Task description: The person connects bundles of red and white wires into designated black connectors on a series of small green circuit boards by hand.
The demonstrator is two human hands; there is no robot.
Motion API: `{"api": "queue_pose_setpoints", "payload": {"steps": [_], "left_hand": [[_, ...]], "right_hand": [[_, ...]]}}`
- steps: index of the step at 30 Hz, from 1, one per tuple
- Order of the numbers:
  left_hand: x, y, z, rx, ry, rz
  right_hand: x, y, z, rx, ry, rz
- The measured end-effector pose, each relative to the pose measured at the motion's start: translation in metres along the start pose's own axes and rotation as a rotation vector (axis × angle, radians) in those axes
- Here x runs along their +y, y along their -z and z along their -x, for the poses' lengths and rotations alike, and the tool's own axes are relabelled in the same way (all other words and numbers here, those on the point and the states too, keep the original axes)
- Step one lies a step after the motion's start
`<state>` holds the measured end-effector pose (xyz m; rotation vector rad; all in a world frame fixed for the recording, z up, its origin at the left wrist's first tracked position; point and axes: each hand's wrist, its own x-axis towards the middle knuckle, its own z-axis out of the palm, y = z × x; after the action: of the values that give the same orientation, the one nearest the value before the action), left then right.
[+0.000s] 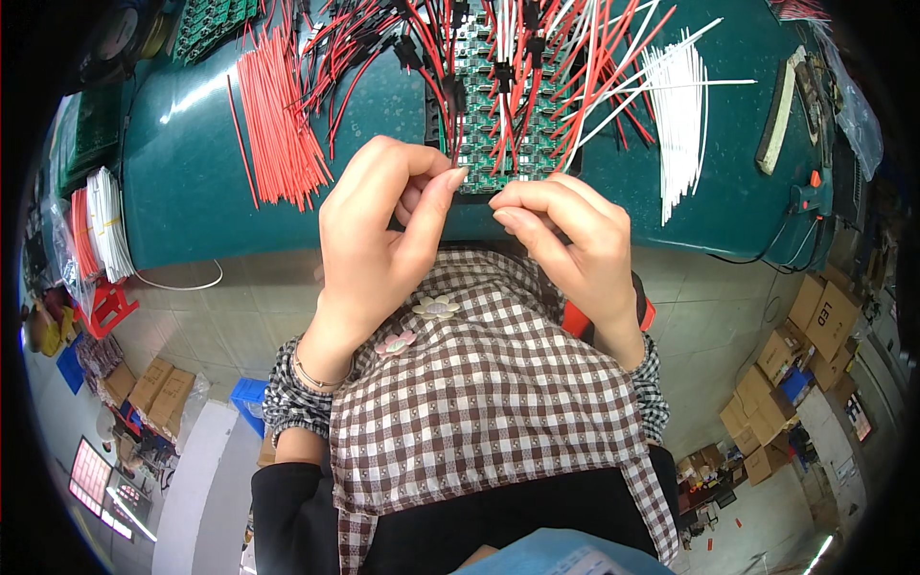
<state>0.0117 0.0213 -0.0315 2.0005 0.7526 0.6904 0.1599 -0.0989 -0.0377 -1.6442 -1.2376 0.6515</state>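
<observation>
— Green table [240, 192], what lies at its near edge?
— One green circuit board [484, 158], full of red and white wires [537, 57]. Left hand [383, 240] and right hand [575, 240] both pinch its front edge.

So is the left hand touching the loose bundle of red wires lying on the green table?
Apart: the head view shows bare green table between left hand and red wire bundle.

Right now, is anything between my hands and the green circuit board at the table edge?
Nothing visible: the left hand and right hand are already at the near edge of the green circuit board, under red and white wires.
</observation>
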Motion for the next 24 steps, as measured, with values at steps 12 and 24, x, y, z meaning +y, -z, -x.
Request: {"api": "queue_pose_setpoints", "payload": {"steps": [12, 24], "left_hand": [[0.000, -0.006, 0.000, 0.025, 0.133, -0.031], [0.004, 0.014, 0.017, -0.008, 0.331, 0.044]], "right_hand": [[-0.003, 0.025, 0.010, 0.011, -0.045, -0.079], [0.014, 0.078, 0.012, 0.338, -0.336, -0.087]]}}
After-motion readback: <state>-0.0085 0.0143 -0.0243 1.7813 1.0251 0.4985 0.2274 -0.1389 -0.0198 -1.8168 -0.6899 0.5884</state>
